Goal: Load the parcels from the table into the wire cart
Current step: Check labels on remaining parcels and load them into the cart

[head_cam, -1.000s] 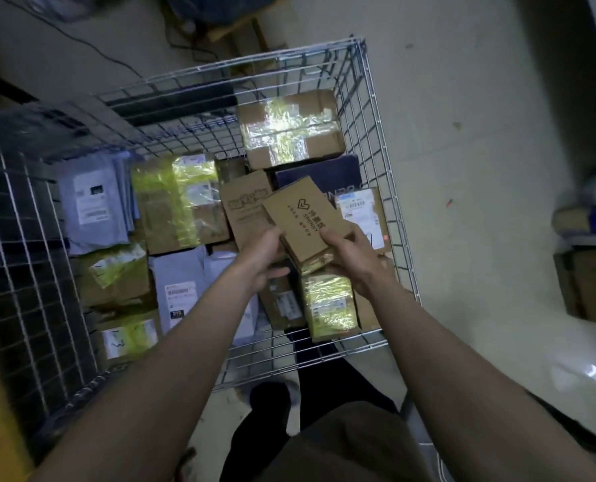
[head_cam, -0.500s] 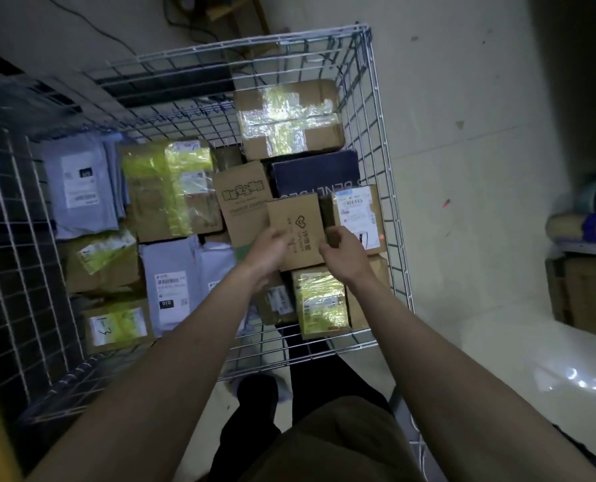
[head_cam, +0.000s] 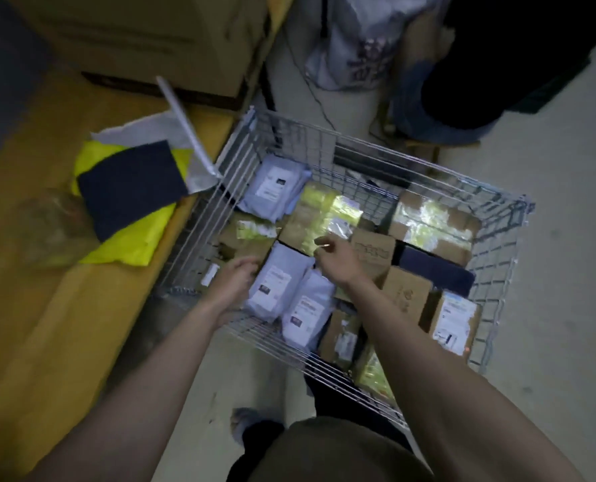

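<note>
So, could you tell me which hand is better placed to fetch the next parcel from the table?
Probably the left hand: it holds nothing and hovers at the wire cart's table-side wall, nearest the yellow parcel.

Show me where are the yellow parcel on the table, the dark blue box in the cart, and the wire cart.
yellow parcel [head_cam: 135, 238]: head view, bare lower part.
dark blue box [head_cam: 435, 271]: head view, top face.
wire cart [head_cam: 498, 273]: head view, right wall.

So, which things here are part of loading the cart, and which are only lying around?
Part of the job:
- wire cart, already holding boxes and mailers
- yellow parcel and dark blue parcel on the table
- left hand and right hand, both over the cart

Lying around:
- large cardboard box on the table
- plastic bag on the floor
</note>
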